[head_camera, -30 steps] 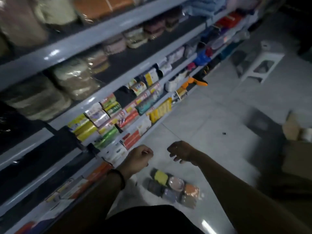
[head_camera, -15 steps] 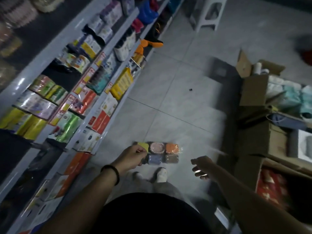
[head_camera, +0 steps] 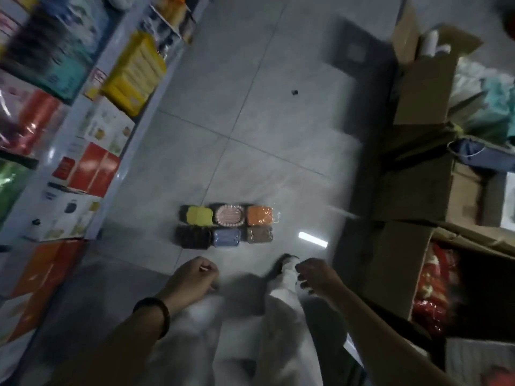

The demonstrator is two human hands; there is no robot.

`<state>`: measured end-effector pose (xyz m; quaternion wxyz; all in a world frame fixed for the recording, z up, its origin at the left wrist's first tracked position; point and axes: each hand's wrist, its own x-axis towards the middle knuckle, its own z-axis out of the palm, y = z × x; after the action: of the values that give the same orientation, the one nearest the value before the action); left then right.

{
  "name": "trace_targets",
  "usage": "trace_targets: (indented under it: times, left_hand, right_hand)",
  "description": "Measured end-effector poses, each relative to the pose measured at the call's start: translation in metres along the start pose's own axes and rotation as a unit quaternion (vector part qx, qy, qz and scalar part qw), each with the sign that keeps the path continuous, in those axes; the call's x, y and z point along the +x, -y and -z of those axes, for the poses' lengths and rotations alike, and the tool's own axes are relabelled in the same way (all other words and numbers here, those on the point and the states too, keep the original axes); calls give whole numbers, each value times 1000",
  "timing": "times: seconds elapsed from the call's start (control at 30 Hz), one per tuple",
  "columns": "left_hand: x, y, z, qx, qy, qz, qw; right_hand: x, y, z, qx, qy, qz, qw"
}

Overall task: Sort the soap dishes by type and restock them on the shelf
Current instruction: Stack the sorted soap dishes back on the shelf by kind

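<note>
Several soap dishes lie in two rows on the grey floor tiles: a yellow dish (head_camera: 198,215), a pink oval dish (head_camera: 230,215) and an orange dish (head_camera: 259,215) in the far row, a dark dish (head_camera: 193,237), a blue dish (head_camera: 226,237) and a brown dish (head_camera: 259,234) in the near row. My left hand (head_camera: 192,281) hangs below them as a loose fist, holding nothing. My right hand (head_camera: 316,275) is lower right of the dishes, fingers curled downward and empty. Neither hand touches a dish.
The shelf unit (head_camera: 83,112) with boxed and bagged goods runs along the left. Open cardboard boxes (head_camera: 418,84) and a box of red packets (head_camera: 434,288) crowd the right side. My legs in pale trousers (head_camera: 278,330) stand just below the dishes.
The view has swung from the shelf down to the floor. My left hand has drawn back from the yellow dish toward me, and my right hand has come in closer to my legs.
</note>
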<state>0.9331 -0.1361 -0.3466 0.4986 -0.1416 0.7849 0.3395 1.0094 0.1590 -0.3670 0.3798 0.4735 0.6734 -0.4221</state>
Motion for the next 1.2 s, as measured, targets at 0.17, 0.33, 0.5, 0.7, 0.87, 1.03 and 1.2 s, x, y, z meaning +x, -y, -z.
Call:
trace_targets:
  times: [0.17, 0.33, 0.5, 0.7, 0.87, 1.03, 1.2]
  left_hand:
    - [142, 43, -91, -62, -8, 36, 997]
    - [293, 62, -179, -183, 24, 175, 967]
    - [414, 75, -248, -278, 73, 221, 932]
    - [488, 91, -293, -394, 16, 184, 900]
    - [497, 99, -302, -374, -26, 131, 918]
    - [457, 84, -301, -350, -2, 97, 932]
    - [373, 26, -298, -309, -8, 76, 948]
  right_hand:
    - [163, -50, -39, -151, 28, 19, 988]
    - [316, -79, -81, -231, 69, 62, 969]
    - [435, -87, -113, -108, 44, 3, 993]
    - [510, -83, -142, -8, 86, 28, 996]
    - [515, -94, -151, 64, 90, 45, 993]
    - [461, -103, -127, 168, 89, 30, 981]
    - [369, -101, -67, 253, 63, 21, 965]
